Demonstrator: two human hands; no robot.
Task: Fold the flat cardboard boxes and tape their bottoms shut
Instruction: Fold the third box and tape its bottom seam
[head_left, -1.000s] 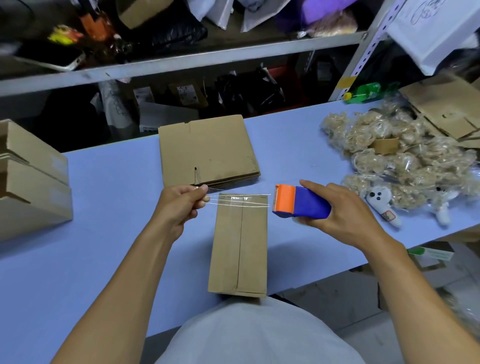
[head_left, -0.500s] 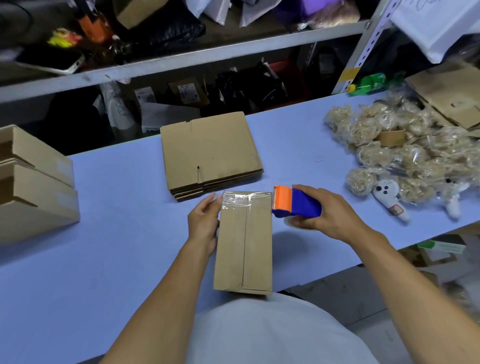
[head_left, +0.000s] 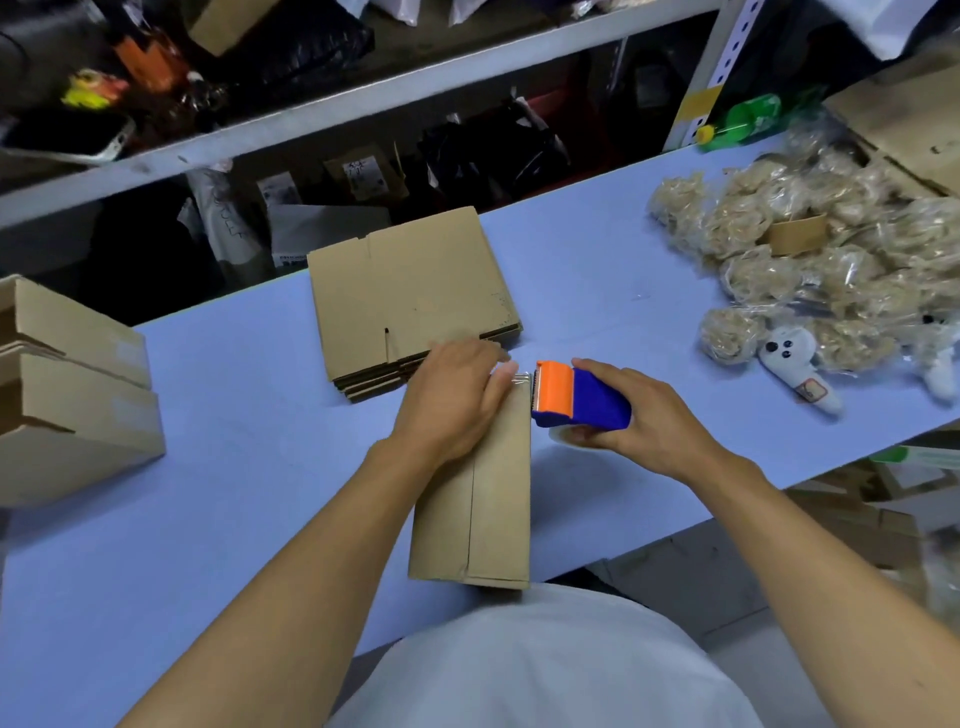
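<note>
A folded brown cardboard box (head_left: 483, 509) stands on the blue table (head_left: 234, 467) in front of me, its seamed bottom facing up. My left hand (head_left: 452, 400) lies flat over the box's far end, fingers straight, pressing clear tape down there. My right hand (head_left: 644, 421) grips a blue and orange tape dispenser (head_left: 576, 397) just right of the box's far corner, its orange blade end against the box edge. A stack of flat cardboard boxes (head_left: 410, 296) lies just beyond.
Two folded boxes (head_left: 72, 395) are stacked at the left edge. A heap of bagged plush toys (head_left: 810, 270) and a white toy (head_left: 795, 364) fills the right side. A shelf rail (head_left: 311, 119) with clutter runs behind the table.
My left hand went from pinching the stretched tape end to laying it on the box's far end and pressing flat over it. The dispenser moved in against the box's right edge.
</note>
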